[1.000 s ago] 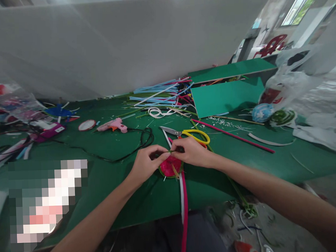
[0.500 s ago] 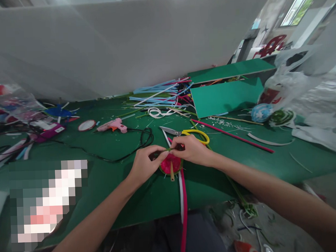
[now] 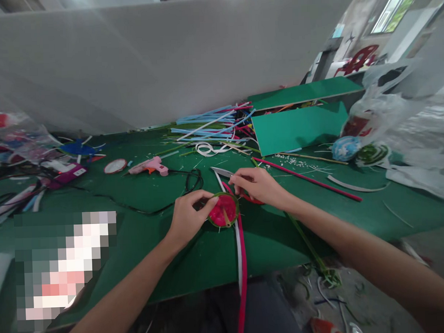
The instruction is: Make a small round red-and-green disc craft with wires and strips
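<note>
A small round piece [image 3: 222, 211], red inside with a green rim, stands just above or on the table. A short tan stick [image 3: 227, 219] pokes out from it toward me. My left hand [image 3: 190, 211] pinches its upper left rim between thumb and fingers. My right hand [image 3: 254, 185] is a little to its right, fingers curled together over the scissors; whatever they grip is hidden. Only the scissors' blade [image 3: 222, 172] shows, left of those fingers. A red and a white strip [image 3: 240, 253] run from beneath the round piece over the table's near edge.
A pink glue gun [image 3: 149, 166] lies on the green table [image 3: 196, 269] with its black cord trailing. Blue and white strips [image 3: 206, 123] are piled at the back beside a green board [image 3: 300, 127]. Plastic bags [image 3: 391, 121] stand right; a long red strip [image 3: 310, 179] lies nearer.
My right hand has left the round piece's rim and shifted right, over the scissors' yellow handle. My left hand still pinches the piece, whose red face shows more fully.
</note>
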`<state>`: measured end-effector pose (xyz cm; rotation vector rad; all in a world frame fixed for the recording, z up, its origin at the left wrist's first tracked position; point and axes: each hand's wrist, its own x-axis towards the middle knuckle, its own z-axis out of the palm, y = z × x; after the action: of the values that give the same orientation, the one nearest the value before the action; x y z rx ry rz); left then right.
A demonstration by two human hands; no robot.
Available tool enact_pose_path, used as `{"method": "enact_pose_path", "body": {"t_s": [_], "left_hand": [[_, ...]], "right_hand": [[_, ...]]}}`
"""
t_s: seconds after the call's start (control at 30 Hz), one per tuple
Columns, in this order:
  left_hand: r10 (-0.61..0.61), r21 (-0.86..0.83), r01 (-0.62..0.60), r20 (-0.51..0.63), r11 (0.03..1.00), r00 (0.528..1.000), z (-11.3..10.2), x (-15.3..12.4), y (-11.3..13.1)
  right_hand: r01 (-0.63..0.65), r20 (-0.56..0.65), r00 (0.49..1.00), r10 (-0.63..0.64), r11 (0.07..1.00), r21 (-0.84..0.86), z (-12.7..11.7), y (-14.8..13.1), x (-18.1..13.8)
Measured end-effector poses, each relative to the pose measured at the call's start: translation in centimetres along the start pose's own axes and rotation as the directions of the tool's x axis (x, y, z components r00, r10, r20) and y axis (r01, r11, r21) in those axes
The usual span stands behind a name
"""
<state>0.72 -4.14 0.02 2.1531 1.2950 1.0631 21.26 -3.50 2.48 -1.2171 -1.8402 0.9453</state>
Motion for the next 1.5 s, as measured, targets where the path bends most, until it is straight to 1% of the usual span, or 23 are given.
{"method": "enact_pose_path", "body": {"t_s": [0.1,0.17,0.2,0.33,0.4,0.63,0.7,0.8,0.9,1.07,1.13,1.17,1.23,1.27,1.33,1.37,1.4,1.43,1.47,1.5], "left_hand": [[-0.019,-0.007,0.019,-0.051,1.0,0.998,0.0,0.1,0.1],[-0.035,-0.027,0.033,-0.062,0.999,0.997,0.0,0.1,0.3],[-0.041,-0.038,0.039,-0.056,0.999,0.998,0.0,0.1,0.3],[-0.041,-0.101,0.047,0.058,0.994,0.997,0.0,0.1,0.5],[-0.035,-0.13,0.047,0.094,0.99,0.995,0.0,0.1,0.6],[-0.039,-0.079,0.048,0.122,0.996,0.992,0.2,0.1,0.5],[-0.033,-0.057,0.04,0.113,0.998,0.993,0.3,0.1,0.5],[0.013,-0.007,-0.013,0.111,1.0,0.994,0.4,0.0,0.4],[0.059,0.022,-0.062,0.118,0.998,0.991,0.5,-0.1,0.5],[0.056,0.029,-0.06,0.131,0.998,0.99,0.6,-0.1,0.6],[0.032,0.02,-0.035,0.129,0.999,0.991,0.7,-0.1,0.5],[0.019,0.009,-0.021,0.127,1.0,0.992,0.7,0.0,0.5],[-0.007,-0.019,0.009,0.133,1.0,0.991,0.6,0.0,0.5],[-0.019,-0.03,0.024,0.14,0.999,0.99,0.6,0.0,0.5],[-0.036,-0.04,0.042,0.153,0.998,0.988,0.6,0.0,0.4],[-0.038,-0.038,0.044,0.157,0.998,0.987,0.6,0.0,0.4],[-0.035,-0.034,0.041,0.155,0.999,0.987,0.6,0.0,0.4],[-0.027,-0.03,0.032,0.149,0.999,0.988,0.6,0.0,0.3],[-0.019,-0.026,0.023,0.139,0.999,0.99,0.6,0.0,0.3],[-0.013,-0.02,0.015,0.122,1.0,0.992,0.6,0.0,0.3]], "right_hand": [[-0.063,0.097,0.993,0.06,0.998,0.032,-0.3,0.2,0.0],[-0.052,0.158,0.986,0.046,0.998,0.034,-0.1,0.6,0.1],[-0.031,0.168,0.985,0.026,0.999,0.026,0.1,0.8,0.2],[0.083,0.124,0.989,-0.075,0.995,-0.056,0.6,1.5,0.4],[0.099,0.12,0.989,-0.089,0.992,-0.073,0.7,1.5,0.4],[0.142,0.194,0.973,-0.124,0.987,-0.08,1.4,1.2,-0.2],[0.144,0.184,0.974,-0.131,0.988,-0.06,1.6,1.2,-0.2],[0.166,0.157,0.975,-0.16,0.986,-0.03,1.8,1.3,-0.2],[0.192,0.137,0.973,-0.183,0.98,-0.057,1.8,1.2,0.0],[0.257,0.095,0.964,-0.248,0.961,-0.106,2.0,1.0,0.0],[0.326,0.076,0.945,-0.318,0.934,-0.145,2.2,1.1,-0.1],[0.38,0.067,0.925,-0.374,0.908,-0.176,2.3,1.2,-0.1],[0.494,0.064,0.865,-0.497,0.825,-0.274,2.5,1.4,-0.2],[0.547,0.079,0.827,-0.556,0.767,-0.336,2.6,1.5,-0.2],[0.626,0.151,0.758,-0.635,0.641,-0.445,2.8,1.6,-0.3],[0.647,0.193,0.737,-0.648,0.593,-0.479,2.8,1.5,-0.3],[0.654,0.219,0.731,-0.646,0.571,-0.496,2.7,1.5,-0.4],[0.641,0.222,0.745,-0.628,0.584,-0.498,2.7,1.4,-0.4],[0.603,0.198,0.781,-0.592,0.634,-0.484,2.6,1.2,-0.5],[0.542,0.157,0.83,-0.535,0.708,-0.454,2.4,1.1,-0.5]]}}
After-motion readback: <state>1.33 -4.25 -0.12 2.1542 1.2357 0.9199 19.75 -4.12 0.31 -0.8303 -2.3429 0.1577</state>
